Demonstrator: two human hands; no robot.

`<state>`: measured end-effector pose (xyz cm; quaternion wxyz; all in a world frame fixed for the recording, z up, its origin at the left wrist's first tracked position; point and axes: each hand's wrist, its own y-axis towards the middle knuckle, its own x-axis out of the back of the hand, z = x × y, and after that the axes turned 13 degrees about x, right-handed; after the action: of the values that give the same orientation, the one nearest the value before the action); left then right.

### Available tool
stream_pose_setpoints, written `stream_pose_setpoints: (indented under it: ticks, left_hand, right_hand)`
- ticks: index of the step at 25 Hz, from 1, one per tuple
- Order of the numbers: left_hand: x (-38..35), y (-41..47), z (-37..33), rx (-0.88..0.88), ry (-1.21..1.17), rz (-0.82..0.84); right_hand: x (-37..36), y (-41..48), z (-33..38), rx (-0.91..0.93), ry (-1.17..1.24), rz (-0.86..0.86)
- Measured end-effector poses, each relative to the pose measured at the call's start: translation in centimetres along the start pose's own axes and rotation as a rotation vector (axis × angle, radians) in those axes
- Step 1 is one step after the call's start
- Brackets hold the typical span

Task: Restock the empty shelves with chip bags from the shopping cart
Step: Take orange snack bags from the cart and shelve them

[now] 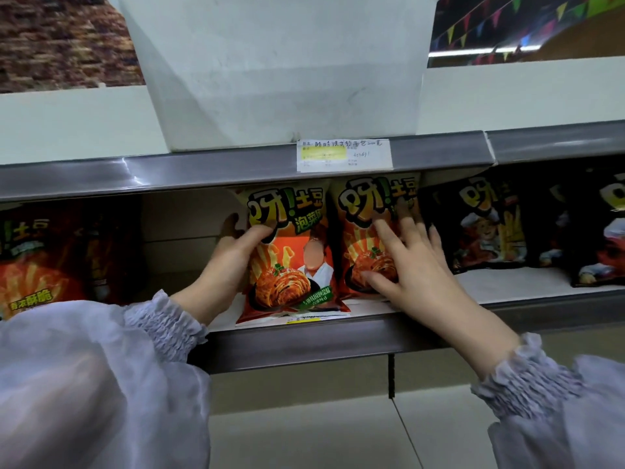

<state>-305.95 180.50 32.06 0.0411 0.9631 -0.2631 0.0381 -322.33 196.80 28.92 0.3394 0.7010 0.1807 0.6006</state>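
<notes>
A: Head view. Bags?
B: Left bag (291, 265) and right bag (363, 231), both orange, upright, touching, at shelf (507, 286) front. Left hand (233, 258) grips left bag's side edge. Right hand (412, 265) lies flat on right bag, fingers spread, covering its front.
A: Around?
B: Black bags (487, 225) just right; red bag (44, 258) well left. Rail (203, 174) with label (343, 155) just above bag tops.

White panel (280, 69), scuffed, far centre. Paper label (343, 155) just below it, handwritten, with a yellow patch. Brick wall (61, 38) far left. Coloured bunting (507, 25) far right. Tiled floor (304, 434) near, low in view.
</notes>
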Motion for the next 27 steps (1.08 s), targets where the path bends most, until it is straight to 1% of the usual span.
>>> stream_pose_setpoints:
  ticks: [2,3,4,5,7,8,10,13,15,17,20,22,25,27]
  left_hand:
    - [-0.4,-0.6,0.6,-0.147,0.337,-0.274]
    - [-0.9,-1.5,1.0,-0.244,0.500,-0.345]
    - [-1.4,-2.3,1.3,-0.344,0.636,-0.375]
    - [-2.0,-2.7,1.8,-0.440,0.772,-0.366]
    - [-2.9,-2.7,2.2,-0.575,1.097,-0.331]
    - [-3.1,-2.4,2.4,-0.598,1.222,-0.312]
    - [-3.3,-1.1,2.5,-0.569,1.356,-0.280]
    - [-3.6,-0.2,2.5,-0.505,1.423,-0.294]
    - [-3.6,0.0,2.0,-0.429,1.460,-0.287]
    - [-3.5,0.0,1.6,-0.410,1.457,-0.288]
    - [-3.6,0.0,1.3,-0.380,1.429,-0.261]
    - [-4.1,0.2,1.3,-0.345,1.428,-0.247]
    - [-4.4,0.1,1.6,-0.375,1.402,-0.240]
    - [-3.8,-0.2,1.8,-0.419,1.319,-0.201]
  right_hand:
    - [-0.1,0.2,0.5,0.081,-0.007,-0.049]
    - [-0.3,0.4,0.7,0.111,-0.034,-0.055]
    - [-0.5,0.6,0.8,0.136,-0.070,-0.054]
    - [-0.7,0.9,0.9,0.138,-0.092,-0.035]
    - [-0.9,1.2,0.7,0.097,-0.093,0.030]
    - [-1.1,1.3,0.4,0.096,-0.094,0.041]
    - [-1.5,1.4,-0.1,0.117,-0.090,0.049]
    - [-1.7,1.3,-0.7,0.140,-0.069,0.084]
    - [-2.2,1.3,-1.5,0.205,-0.098,0.020]
    - [-2.3,1.1,-2.4,0.224,-0.125,-0.067]
    - [-2.2,1.0,-2.6,0.233,-0.137,-0.055]
    - [-2.3,1.2,-2.5,0.221,-0.099,-0.024]
    - [-2.4,1.1,-2.4,0.221,-0.107,-0.010]
    - [-1.8,1.0,-2.1,0.206,-0.085,0.035]
